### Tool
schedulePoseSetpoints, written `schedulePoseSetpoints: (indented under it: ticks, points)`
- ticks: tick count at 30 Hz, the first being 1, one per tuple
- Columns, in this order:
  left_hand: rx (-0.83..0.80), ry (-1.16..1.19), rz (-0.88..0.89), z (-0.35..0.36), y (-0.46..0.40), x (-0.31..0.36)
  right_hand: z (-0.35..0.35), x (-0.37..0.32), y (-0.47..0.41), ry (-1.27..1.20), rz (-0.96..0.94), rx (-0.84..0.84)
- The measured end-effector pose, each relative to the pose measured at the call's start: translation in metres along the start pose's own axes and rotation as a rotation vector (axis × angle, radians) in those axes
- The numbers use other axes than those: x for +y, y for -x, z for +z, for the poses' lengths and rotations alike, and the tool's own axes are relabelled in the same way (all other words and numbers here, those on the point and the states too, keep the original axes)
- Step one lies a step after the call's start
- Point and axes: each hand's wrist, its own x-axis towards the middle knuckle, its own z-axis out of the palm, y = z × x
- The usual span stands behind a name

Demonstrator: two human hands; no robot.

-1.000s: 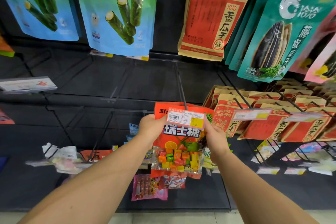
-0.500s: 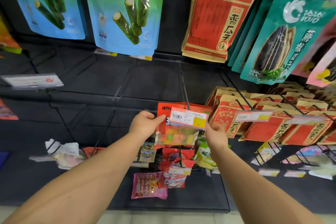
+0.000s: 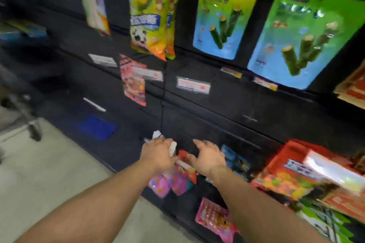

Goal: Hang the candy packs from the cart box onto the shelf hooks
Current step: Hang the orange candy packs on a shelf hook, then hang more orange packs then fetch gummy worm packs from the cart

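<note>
Head view, blurred: left hand (image 3: 158, 154) and right hand (image 3: 209, 157) both open-fingered, grip empty, near candy pack (image 3: 308, 175) hanging right on shelf (image 3: 227, 108).

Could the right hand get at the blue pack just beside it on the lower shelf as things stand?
Probably yes. The right hand is open with fingers spread and holds nothing, and the blue pack hangs right beside it with nothing between them. The frame is blurred, so whether they touch is unclear.
</note>
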Motion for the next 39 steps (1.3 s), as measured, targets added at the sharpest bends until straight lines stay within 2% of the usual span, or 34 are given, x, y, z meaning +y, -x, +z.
schedulePoseSetpoints:
  ticks: [4,10,15,23,28,35,39]
  points:
    - [0.047,-0.024,-0.19,-0.037,0.023,-0.127,0.031,-0.141,-0.037,0.126,-0.238,-0.059]
    - [0.087,-0.072,-0.454,-0.106,0.08,-0.336,0.09,-0.378,-0.056,0.184,-0.519,-0.132]
    - [0.132,-0.079,-0.637,-0.15,0.128,-0.469,0.124,-0.534,-0.056,0.203,-0.71,-0.19]
    - [0.166,-0.007,-0.847,-0.182,0.135,-0.616,0.172,-0.699,-0.1,0.266,-0.898,-0.248]
    - [0.202,0.014,-0.94,-0.211,0.096,-0.704,0.192,-0.792,-0.162,0.26,-0.984,-0.286]
    - [0.268,0.052,-1.035,-0.27,0.036,-0.815,0.184,-0.92,-0.268,0.29,-1.064,-0.283]
    - [0.26,0.063,-1.093,-0.283,0.026,-0.873,0.204,-0.982,-0.294,0.3,-1.091,-0.321]
